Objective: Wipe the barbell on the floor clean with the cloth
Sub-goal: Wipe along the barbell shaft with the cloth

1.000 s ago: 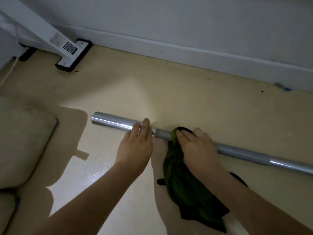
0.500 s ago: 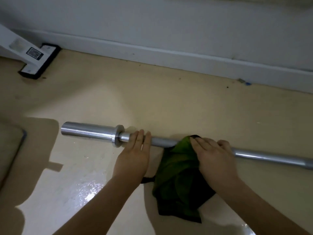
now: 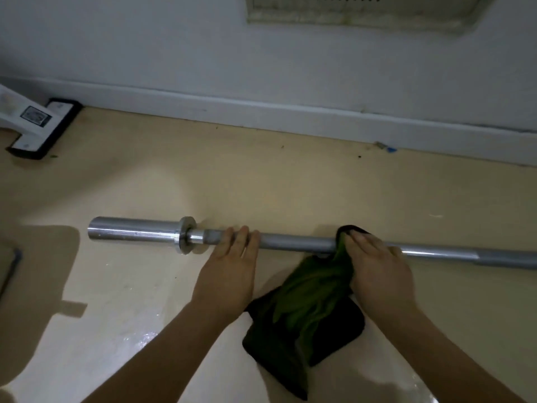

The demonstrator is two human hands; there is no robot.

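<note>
- Stretched left to right across the pale floor (image 3: 261,184), parallel to the far skirting board (image 3: 261,112): a bare steel barbell (image 3: 290,242), with thick sleeve (image 3: 133,231) and collar (image 3: 186,234) at the left and the right end running out of frame.
- Laid over the shaft just right of the collar: the left hand (image 3: 229,266), fingers straight and together, pressing down rather than wrapping round.
- Further right, flat on a dark green cloth (image 3: 308,309): the right hand (image 3: 377,266), fingers stretched over the fabric and pinning it to the top of the bar; thumb hidden, so no telling whether anything is pinched beneath.
- Most of the cloth trailing from the bar toward the near side, heaped on the floor between the two forearms.
- Likely mid-wipe along the shaft, with sleeve, collar and the far-right stretch apparently untouched.
- Chief risk: a round bar with no plates, steadied only by a flat palm, rolling away under a hard stroke.
- Also possible: grit from the speckled floor picked up by the dragging cloth tail and smeared back onto the steel.
- Underside against the floor easily missed unless turned.
- Glossy, wet-looking patch at near left: a slip hazard.
</note>
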